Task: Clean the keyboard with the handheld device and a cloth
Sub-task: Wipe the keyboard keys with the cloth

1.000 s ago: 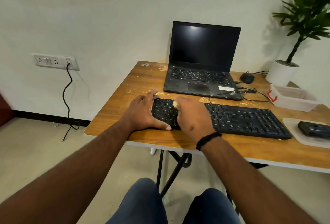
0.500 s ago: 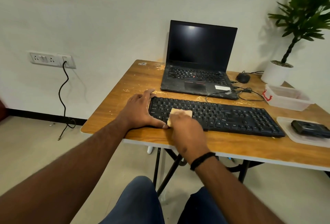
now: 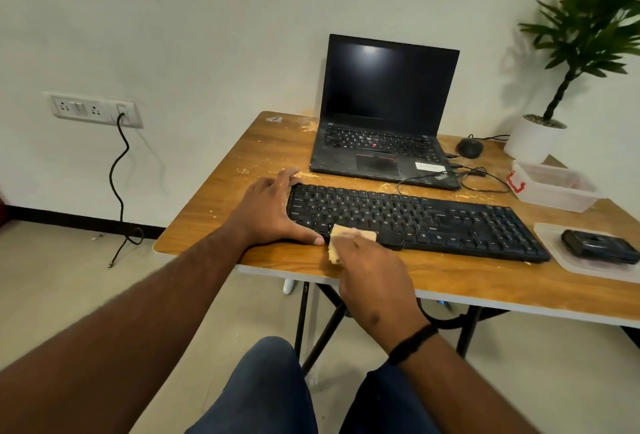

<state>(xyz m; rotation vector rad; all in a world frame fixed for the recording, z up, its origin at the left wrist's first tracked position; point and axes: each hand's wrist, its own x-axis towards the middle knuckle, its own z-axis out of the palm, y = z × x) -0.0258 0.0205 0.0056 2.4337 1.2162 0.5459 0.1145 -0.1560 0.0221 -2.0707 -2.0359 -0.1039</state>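
Keyboard (image 3: 415, 219) is seen in the head view lying across the table (image 3: 221, 198), its long axis run from 9 to 3 o'clock, near the front edge. Its 9 o'clock end is braced by the left hand (image 3: 273, 212), fingers straight along the end and thumb along the near edge. The cloth (image 3: 349, 238) is held bunched in the right hand (image 3: 374, 274) at the near edge, so unwiped keys stretch away toward 3 o'clock; the right hand is judged nearer them. At 3 o'clock a dark device (image 3: 599, 246) rests on a tray (image 3: 554, 253). At 12 o'clock a laptop (image 3: 384, 122) stands open; a plant (image 3: 588, 35) is kept at 2 o'clock
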